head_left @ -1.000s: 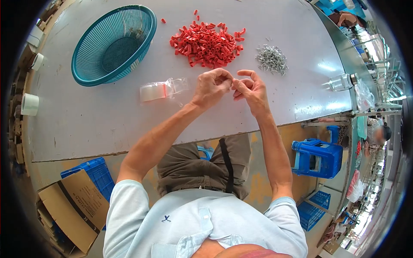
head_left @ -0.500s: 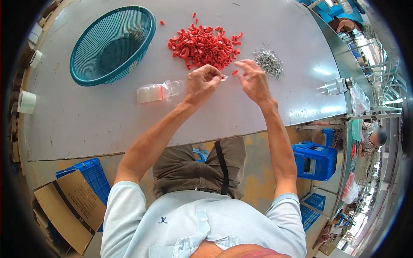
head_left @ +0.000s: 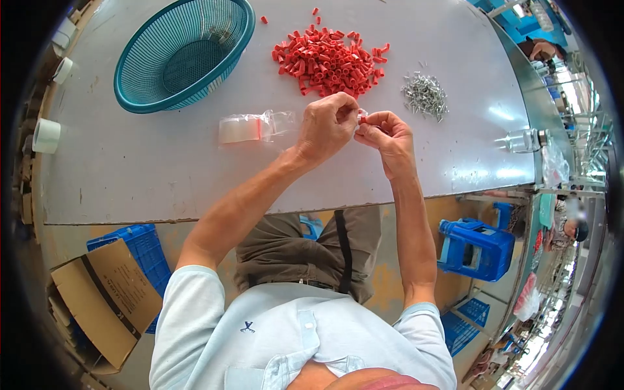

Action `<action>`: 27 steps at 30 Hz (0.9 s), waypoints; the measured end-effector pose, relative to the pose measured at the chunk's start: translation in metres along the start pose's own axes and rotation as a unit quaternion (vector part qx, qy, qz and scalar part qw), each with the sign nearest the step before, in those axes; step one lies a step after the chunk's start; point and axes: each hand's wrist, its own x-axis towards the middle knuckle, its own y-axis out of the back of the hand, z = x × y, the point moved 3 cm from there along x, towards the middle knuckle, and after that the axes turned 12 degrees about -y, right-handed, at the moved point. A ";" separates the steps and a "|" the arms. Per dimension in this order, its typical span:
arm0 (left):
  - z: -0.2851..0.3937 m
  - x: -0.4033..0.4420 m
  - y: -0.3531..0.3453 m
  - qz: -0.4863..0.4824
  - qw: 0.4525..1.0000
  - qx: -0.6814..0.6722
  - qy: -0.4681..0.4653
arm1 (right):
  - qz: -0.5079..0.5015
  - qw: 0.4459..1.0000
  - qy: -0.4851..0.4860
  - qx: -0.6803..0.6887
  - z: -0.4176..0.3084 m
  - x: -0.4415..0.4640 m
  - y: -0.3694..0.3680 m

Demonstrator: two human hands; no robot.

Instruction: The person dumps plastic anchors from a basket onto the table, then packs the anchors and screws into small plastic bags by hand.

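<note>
My left hand [head_left: 328, 127] is closed in a pinch on a small clear plastic bag, of which only a little shows past the fingertips. Against it, my right hand [head_left: 392, 140] pinches a small red plastic cap [head_left: 363, 119] at the bag's edge. Just beyond both hands lies a heap of red plastic caps [head_left: 328, 62], hollow and tube-like. To the right of the heap is a pile of small silver metal pins or screws [head_left: 424, 95]. Left of my left hand rests a stack of clear bags with a red strip [head_left: 240, 129], in a loose plastic wrapper.
A teal plastic basket [head_left: 123, 91] stands at the table's back left. Tape rolls [head_left: 47, 136] sit along the left edge, and a glass jar [head_left: 522, 141] lies near the right edge. Below are a cardboard box [head_left: 107, 305] and a blue stool [head_left: 478, 249]. Another person is far right.
My right hand has moved in beside my left and its fingers have closed on a red cap; before, they were spread. The view has shifted slightly, so the table's things appear further right and higher.
</note>
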 end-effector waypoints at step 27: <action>0.011 0.000 -0.007 -0.065 0.988 0.071 -0.117 | 0.235 0.881 0.304 -0.276 0.007 -0.007 -0.005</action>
